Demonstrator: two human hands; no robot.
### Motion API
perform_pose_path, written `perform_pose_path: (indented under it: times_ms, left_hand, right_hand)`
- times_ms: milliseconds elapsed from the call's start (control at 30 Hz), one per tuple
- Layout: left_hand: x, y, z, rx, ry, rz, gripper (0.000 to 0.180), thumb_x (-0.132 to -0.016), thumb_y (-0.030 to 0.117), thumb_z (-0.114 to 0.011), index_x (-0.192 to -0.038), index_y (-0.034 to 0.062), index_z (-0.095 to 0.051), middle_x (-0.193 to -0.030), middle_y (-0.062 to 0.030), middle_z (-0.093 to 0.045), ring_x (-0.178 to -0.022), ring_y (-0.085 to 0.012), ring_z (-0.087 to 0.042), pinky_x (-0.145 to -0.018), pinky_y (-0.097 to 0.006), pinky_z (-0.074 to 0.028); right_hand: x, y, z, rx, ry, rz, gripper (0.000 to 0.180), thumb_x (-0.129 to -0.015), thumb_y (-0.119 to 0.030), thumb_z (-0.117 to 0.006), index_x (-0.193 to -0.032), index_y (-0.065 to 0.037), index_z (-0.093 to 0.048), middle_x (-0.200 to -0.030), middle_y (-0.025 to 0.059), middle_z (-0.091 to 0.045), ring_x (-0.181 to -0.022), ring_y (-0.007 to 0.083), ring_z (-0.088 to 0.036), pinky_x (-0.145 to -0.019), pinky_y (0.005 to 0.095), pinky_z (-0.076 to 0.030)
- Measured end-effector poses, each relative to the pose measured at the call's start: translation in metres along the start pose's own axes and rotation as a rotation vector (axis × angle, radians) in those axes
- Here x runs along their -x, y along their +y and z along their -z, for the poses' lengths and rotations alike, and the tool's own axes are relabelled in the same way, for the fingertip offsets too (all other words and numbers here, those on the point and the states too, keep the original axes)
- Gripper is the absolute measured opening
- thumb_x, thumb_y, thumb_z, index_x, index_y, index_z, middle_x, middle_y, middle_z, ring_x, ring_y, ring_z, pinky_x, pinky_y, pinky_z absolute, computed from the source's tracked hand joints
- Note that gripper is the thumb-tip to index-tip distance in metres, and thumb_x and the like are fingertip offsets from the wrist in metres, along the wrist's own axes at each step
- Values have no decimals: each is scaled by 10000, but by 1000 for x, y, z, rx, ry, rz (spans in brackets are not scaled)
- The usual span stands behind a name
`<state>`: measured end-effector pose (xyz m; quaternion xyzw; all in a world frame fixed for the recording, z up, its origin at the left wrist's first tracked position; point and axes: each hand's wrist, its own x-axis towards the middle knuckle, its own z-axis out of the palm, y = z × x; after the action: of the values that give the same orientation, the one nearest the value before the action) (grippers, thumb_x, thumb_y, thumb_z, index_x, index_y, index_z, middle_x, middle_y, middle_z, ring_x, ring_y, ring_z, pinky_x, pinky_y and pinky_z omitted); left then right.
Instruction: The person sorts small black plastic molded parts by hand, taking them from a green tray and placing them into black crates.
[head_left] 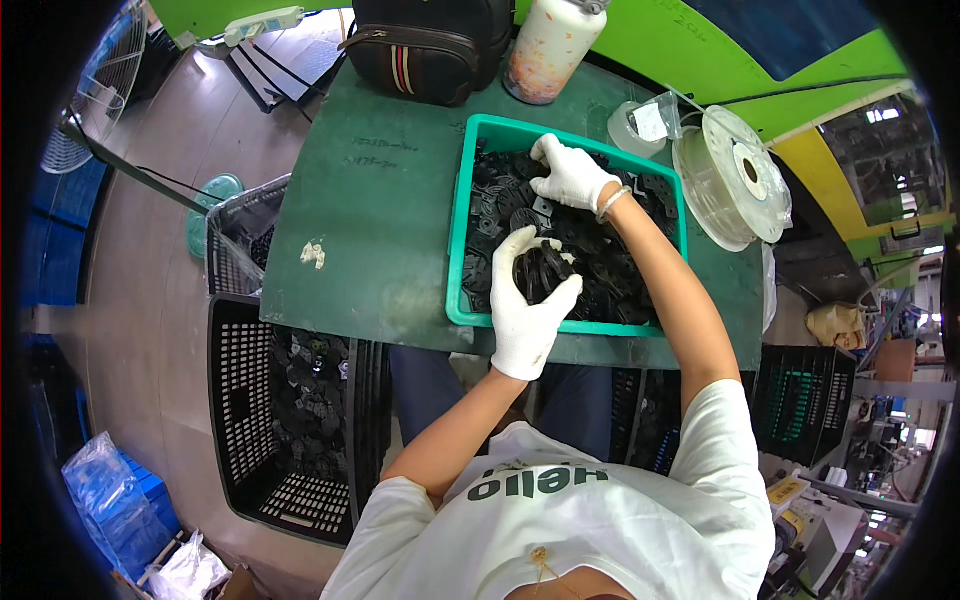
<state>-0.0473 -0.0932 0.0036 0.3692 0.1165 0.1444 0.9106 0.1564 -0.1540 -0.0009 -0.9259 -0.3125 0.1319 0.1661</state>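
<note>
A teal plastic tray (pixel 456 250) full of small black plastic parts (pixel 600 262) lies on the green table. My left hand (pixel 525 310), in a white glove, curls its fingers and thumb round a small stack of round black plastic parts (pixel 543 272) over the tray's near left part. Toward the tray's far side, my right hand (pixel 572 176), gloved too, reaches down among the loose parts with thumb and fingers bent together. Whatever its fingertips pinch is too small or hidden to name. A bracelet circles the right wrist.
A dark bag (pixel 430 50) and a patterned white bottle (pixel 553 48) stand behind the tray. Right of it are a roll of tape (pixel 636 130) and a clear reel (pixel 715 180). A black crate (pixel 240 400) with more black parts stands left below the green table (pixel 380 220).
</note>
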Motion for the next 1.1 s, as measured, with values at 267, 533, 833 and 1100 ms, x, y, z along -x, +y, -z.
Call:
perform_pose_path:
  times_ms: [267, 533, 833, 1100]
  left_hand:
    - [0, -5, 1, -205, -47, -125, 652, -709, -136, -620, -1280, 40, -360, -1095, -105, -482, -979, -183, -537, -761, -306, -534]
    - [1, -6, 1, -185, -53, -112, 640, -714, -142, -612, -1276, 40, -366, -1092, -101, -488, -964, -178, -544, -750, -298, -536]
    - [20, -9, -12, -549, -188, -364, 584, -686, -57, -673, -1210, 19, -427, -1073, -92, -536, -964, -163, -535, -893, -290, -423]
    - [95, -58, -59, -730, -565, -330, 418, -696, -7, -656, -1085, 43, -512, -989, -85, -545, -891, -168, -554, -794, -279, -455]
  right_hand:
    - [0, -2, -1, 84, 8, 45, 467, -719, -202, -648, -1107, -30, -454, -978, 257, -591, -955, 397, -565, -848, 419, -448]
    - [35, -3, 6, -65, 285, 10, 484, -750, -219, -607, -1157, -18, -439, -985, 280, -572, -951, 425, -554, -840, 442, -447]
    - [176, -24, 5, -905, 298, 44, 340, -765, -132, -621, -1060, -30, -485, -905, 60, -539, -857, 112, -503, -790, 266, -428]
    - [309, -13, -24, -1232, 647, -74, 373, -816, -122, -548, -1156, -15, -435, -1099, 102, -543, -1048, 182, -513, -946, 334, -395]
